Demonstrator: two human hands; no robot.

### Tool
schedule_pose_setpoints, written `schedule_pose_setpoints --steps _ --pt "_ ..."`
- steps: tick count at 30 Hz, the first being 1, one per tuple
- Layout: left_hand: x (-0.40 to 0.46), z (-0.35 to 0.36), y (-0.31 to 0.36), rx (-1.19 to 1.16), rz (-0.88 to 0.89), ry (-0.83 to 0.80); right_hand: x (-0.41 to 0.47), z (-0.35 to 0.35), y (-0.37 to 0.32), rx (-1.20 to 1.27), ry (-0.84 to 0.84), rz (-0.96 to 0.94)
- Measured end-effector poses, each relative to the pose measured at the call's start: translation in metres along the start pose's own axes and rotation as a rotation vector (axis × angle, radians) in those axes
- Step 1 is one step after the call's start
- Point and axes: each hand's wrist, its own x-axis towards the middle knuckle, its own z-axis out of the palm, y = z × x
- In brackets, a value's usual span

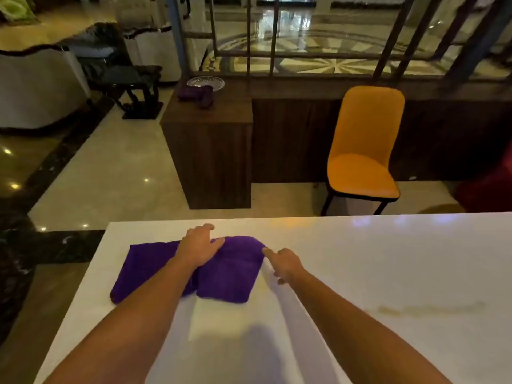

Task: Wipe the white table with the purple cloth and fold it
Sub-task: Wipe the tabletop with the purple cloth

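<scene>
Fingers [213,239] of the left hand [199,246] lie spread and flat on top of the purple cloth [227,275], palm down, pressing it onto the white bench [388,273], likely to pin the cloth so it doesn't slide. Right hand [285,266] sits just beside the cloth's right edge, index finger stretched out and touching the far right corner of the cloth, other fingers curled loosely; not pinching anything as far as I can tell. It looks placed to tuck or square that corner.

Cloth lies near the bench's far left corner, close to the far edge, already doubled over: a thicker folded part on the right, a flatter single part reaching left. Near edge of cloth is partly hidden by the left forearm.

Judgement: wiping seems over, folding is in hand and part done; a further fold probably remains. A faint yellowish smear shows on the bench toward the right, well apart from the cloth.
</scene>
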Motion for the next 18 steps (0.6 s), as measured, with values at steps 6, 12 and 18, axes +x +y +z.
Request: schedule_pose_setpoints --steps 6,12,18 --pt "0.026 0.048 0.006 -0.462 -0.293 -0.232 0.018 0.057 0.003 0.307 0.162 0.073" --pt "0.009 0.074 0.005 -0.174 -0.07 -0.393 0.015 0.071 0.012 0.466 0.027 0.183" --pt "-0.023 0.048 0.013 -0.328 0.001 -0.395 -0.027 0.036 0.017 0.495 0.01 -0.04"
